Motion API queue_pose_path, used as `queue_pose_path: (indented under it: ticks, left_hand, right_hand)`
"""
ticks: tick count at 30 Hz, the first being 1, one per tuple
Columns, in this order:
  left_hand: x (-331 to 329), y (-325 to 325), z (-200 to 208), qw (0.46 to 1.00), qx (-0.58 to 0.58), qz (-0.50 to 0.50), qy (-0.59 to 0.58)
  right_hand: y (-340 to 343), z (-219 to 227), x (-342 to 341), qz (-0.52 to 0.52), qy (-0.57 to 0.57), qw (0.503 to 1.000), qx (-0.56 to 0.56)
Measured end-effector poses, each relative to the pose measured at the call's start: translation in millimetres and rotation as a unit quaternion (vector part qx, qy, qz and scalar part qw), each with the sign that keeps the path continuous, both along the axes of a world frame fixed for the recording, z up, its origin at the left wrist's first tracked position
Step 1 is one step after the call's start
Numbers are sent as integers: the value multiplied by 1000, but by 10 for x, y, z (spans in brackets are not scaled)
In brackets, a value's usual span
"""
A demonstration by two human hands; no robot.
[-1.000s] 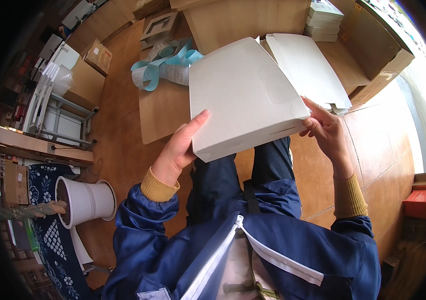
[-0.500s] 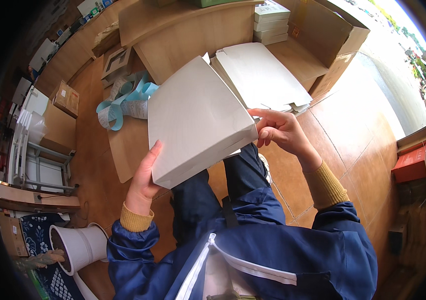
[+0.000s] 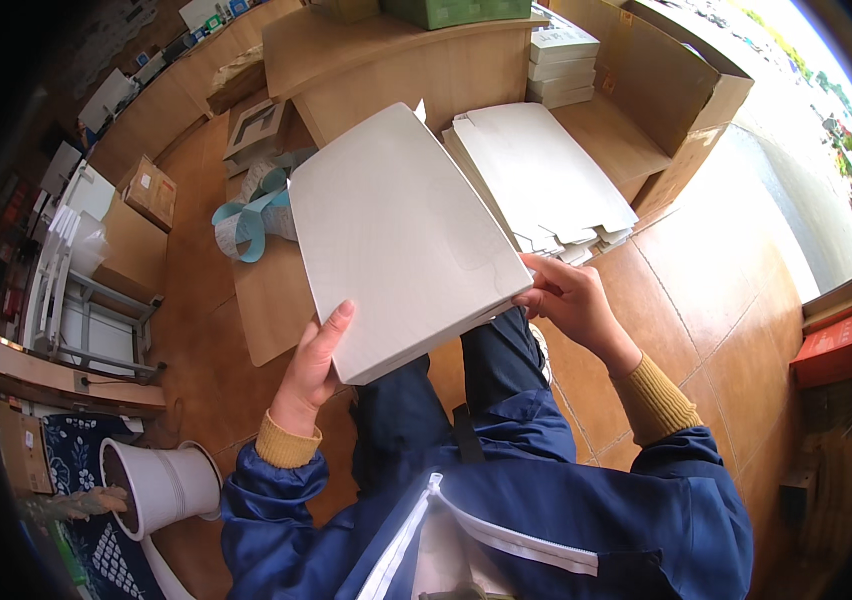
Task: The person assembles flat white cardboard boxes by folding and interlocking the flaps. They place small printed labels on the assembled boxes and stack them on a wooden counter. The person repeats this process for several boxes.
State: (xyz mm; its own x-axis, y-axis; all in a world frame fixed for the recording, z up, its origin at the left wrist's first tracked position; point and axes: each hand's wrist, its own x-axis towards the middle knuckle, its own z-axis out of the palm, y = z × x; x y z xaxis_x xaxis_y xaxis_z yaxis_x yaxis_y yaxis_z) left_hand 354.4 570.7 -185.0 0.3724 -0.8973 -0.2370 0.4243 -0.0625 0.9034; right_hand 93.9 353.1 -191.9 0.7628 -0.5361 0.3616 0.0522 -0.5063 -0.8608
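A flat white cardboard box (image 3: 401,240) is held up in front of me, tilted, its broad face turned upward. My left hand (image 3: 314,358) grips its near left corner, thumb on top and the other fingers hidden underneath. At the near right corner, my right hand (image 3: 576,308) pinches the edge with its fingers bent. A small white flap sticks up at the box's far edge. Just beyond it lies a stack of flat white cardboard sheets (image 3: 546,175). To the left of the box, a curled strip of pale blue and white labels (image 3: 251,222) rests on a wooden board.
A wooden counter (image 3: 406,75) stands ahead, with a green crate (image 3: 456,10) on top. Stacked white boxes (image 3: 561,65) and a large open carton (image 3: 666,60) are at the far right. A white plant pot (image 3: 168,487) stands at lower left, a red box (image 3: 830,348) at right.
The box has tipped flatter, so less of its near side shows. Both hands have kept hold of it and come slightly down and right. The whole view has shifted a little.
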Motion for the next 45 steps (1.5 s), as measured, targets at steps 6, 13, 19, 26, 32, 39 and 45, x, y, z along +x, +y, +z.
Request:
queue_pose_path:
  ticks: [6, 13, 19, 26, 32, 39, 45]
  left_hand:
    - [-183, 154, -459, 998, -2, 2, -64]
    - [-465, 108, -876, 987, -41, 22, -157]
    - [-101, -106, -867, 878, 72, 131, -454]
    - [550, -84, -1144, 870, 81, 211, -438]
    - [1905, -329, -1289, 716, 179, 313, -598]
    - [2741, -1010, -1193, 573, 151, 348, -727]
    - [2672, -1410, -1063, 661, 25, 253, -706]
  right_hand:
    - [144, -453, -273, 279, 94, 872, 391]
    - [718, -962, -268, -77, 91, 965, 232]
    - [470, -1097, 54, -106, 94, 962, 234]
    - [160, -1096, 173, -122, 189, 972, 67]
    - [-136, -655, 461, -178, 143, 974, 0]
    - [-307, -272, 1242, -130, 79, 984, -91]
    - [-302, -103, 1722, -28, 71, 984, -159]
